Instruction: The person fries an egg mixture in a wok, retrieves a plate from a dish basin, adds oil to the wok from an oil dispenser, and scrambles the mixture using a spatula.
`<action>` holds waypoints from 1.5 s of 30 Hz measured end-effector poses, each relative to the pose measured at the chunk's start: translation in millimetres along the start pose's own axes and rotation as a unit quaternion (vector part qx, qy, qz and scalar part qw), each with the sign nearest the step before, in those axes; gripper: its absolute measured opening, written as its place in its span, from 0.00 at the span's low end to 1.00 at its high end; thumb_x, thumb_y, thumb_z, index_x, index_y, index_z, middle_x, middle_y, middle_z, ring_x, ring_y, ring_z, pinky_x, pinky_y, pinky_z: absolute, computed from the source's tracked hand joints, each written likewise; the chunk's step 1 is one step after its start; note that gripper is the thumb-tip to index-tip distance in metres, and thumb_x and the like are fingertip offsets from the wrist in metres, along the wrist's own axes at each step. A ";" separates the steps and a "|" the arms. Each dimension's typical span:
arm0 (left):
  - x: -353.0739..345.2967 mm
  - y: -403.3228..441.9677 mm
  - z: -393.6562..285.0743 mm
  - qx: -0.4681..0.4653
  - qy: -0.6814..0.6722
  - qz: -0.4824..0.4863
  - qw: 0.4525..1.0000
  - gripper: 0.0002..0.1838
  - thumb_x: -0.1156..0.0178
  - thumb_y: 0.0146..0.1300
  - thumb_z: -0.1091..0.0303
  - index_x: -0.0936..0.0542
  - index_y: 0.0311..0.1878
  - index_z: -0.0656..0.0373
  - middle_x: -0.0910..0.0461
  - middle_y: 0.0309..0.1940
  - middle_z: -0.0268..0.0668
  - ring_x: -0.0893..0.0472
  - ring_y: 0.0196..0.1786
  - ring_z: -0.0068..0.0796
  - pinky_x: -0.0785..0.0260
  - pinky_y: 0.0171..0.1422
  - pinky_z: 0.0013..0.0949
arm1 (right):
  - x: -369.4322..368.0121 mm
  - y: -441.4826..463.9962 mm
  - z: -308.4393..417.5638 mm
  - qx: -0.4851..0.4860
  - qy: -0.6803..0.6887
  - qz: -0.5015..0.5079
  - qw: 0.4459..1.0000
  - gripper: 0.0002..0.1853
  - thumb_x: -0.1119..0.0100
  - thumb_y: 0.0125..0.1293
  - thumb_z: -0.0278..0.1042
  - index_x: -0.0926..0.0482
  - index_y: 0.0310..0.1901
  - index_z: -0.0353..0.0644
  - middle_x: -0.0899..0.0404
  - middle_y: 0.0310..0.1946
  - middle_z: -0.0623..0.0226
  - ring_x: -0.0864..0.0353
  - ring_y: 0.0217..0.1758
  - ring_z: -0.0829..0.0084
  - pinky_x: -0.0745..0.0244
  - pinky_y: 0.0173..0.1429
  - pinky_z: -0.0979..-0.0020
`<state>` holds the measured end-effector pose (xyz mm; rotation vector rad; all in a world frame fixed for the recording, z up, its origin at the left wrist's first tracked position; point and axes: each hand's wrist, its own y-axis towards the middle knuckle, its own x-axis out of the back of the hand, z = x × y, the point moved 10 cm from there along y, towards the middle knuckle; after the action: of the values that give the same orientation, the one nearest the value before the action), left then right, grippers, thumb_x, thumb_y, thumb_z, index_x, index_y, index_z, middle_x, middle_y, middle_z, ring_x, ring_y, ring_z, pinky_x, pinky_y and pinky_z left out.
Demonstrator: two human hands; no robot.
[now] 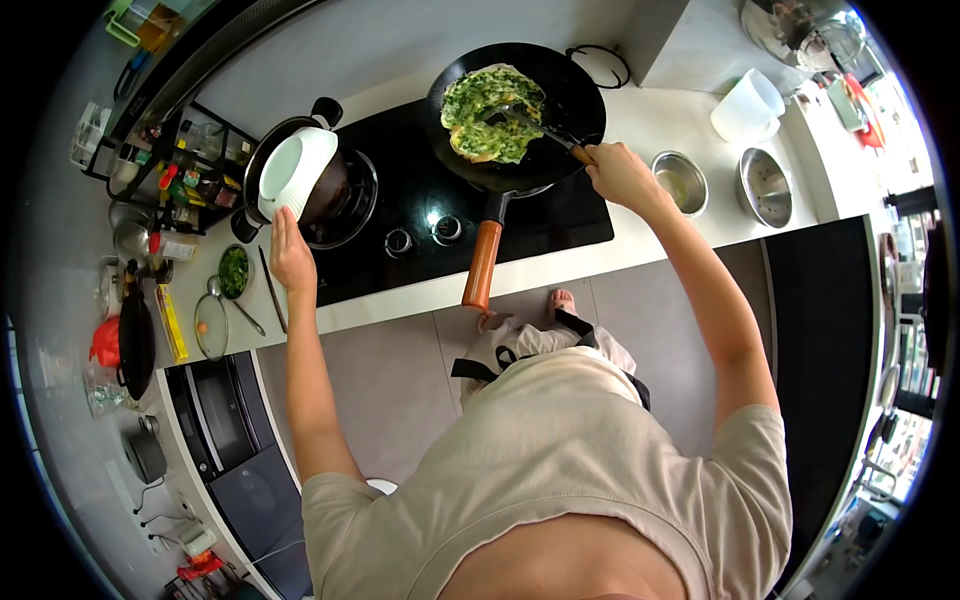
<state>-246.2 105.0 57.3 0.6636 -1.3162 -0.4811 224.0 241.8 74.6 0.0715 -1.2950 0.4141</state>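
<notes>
My left hand (292, 252) grips the lower edge of a white oval dish (297, 172), tilted over a dark two-handled pot (258, 168). Closed round the wooden handle of a black spatula (548, 131) is my right hand (622, 177). The spatula's blade touches a green-flecked omelette (478, 100), partly covering it. That omelette lies in the left half of a black wok (577, 95), whose wooden handle (482, 265) points toward me over the counter edge. The thumb of my left hand is hidden.
The wok and pot stand on a black gas hob (370, 262). Right of it are a steel bowl (680, 183), a steel strainer bowl (764, 187) and a white jug (747, 106). On the left stand a bowl of chopped greens (234, 271), a glass lid (211, 326) and a spice rack (200, 160).
</notes>
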 end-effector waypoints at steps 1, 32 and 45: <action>-0.5 0.7 0.6 -0.001 0.000 -0.001 1.000 0.19 0.47 0.68 0.75 0.25 0.61 0.60 0.23 0.59 0.44 0.22 0.61 0.40 0.27 0.62 0.36 | 0.6 0.7 0.6 0.003 0.006 -0.009 1.000 0.21 0.48 0.62 0.29 0.21 0.57 0.49 0.18 0.38 0.49 0.18 0.44 0.51 0.22 0.49 0.54; 0.6 1.4 -1.0 0.000 0.002 0.008 1.000 0.18 0.48 0.69 0.75 0.25 0.62 0.61 0.23 0.59 0.47 0.22 0.60 0.43 0.27 0.62 0.37 | 7.4 -22.7 -27.9 0.011 0.089 -0.049 0.995 0.11 0.48 0.66 0.33 0.21 0.46 0.41 0.19 0.34 0.46 0.20 0.40 0.43 0.26 0.46 0.49; 1.8 -0.6 -2.4 0.016 0.001 0.005 1.000 0.17 0.48 0.70 0.74 0.24 0.60 0.62 0.22 0.58 0.45 0.22 0.60 0.41 0.27 0.61 0.36 | 32.7 -73.6 -58.9 -0.008 0.130 -0.075 0.989 0.11 0.47 0.64 0.30 0.23 0.46 0.38 0.22 0.28 0.45 0.23 0.34 0.45 0.30 0.41 0.51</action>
<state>-243.5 103.8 57.9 0.6832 -1.3271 -0.4522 309.8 198.7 102.0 0.0979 -1.0288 0.2739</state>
